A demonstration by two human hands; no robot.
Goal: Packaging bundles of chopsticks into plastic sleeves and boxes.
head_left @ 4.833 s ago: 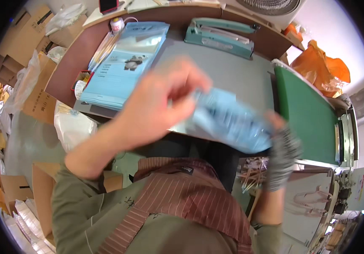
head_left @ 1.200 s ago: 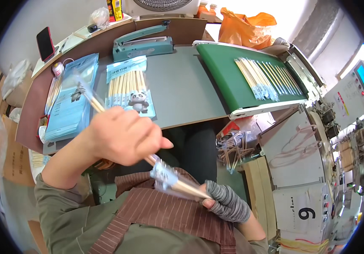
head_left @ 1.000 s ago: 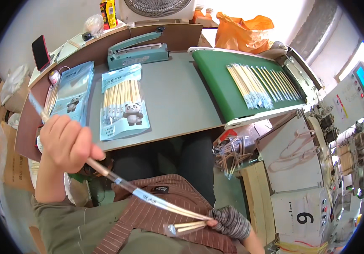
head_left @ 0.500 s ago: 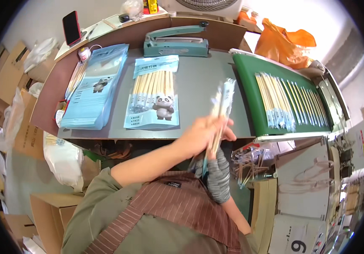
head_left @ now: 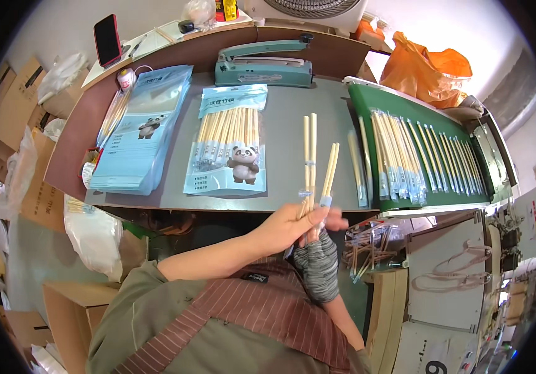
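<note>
My left hand (head_left: 288, 225) is closed round the lower part of some chopsticks (head_left: 309, 146), in front of my body at the table's near edge. One pair stands nearly upright. Another pair (head_left: 331, 168), with a blue paper band low on it, leans to the right by my left thumb. Partly behind the left hand is my right hand (head_left: 336, 220), in a grey knitted cuff; its visible fingers are blurred and its grip is hidden. A clear and blue panda-print bag (head_left: 225, 168) full of wrapped chopsticks lies flat in the middle of the table.
A stack of blue bags (head_left: 134, 149) lies on the left, with a teal heat sealer (head_left: 265, 70) at the back. On the right, a green belt (head_left: 367, 100) carries a row of wrapped chopsticks (head_left: 398, 156). Loose wrapped chopsticks (head_left: 356, 168) lie at its left side.
Both hands have come down and slightly nearer, and the held chopsticks have spread into two separate pairs. Wrapped chopsticks now show at the belt's left edge.
</note>
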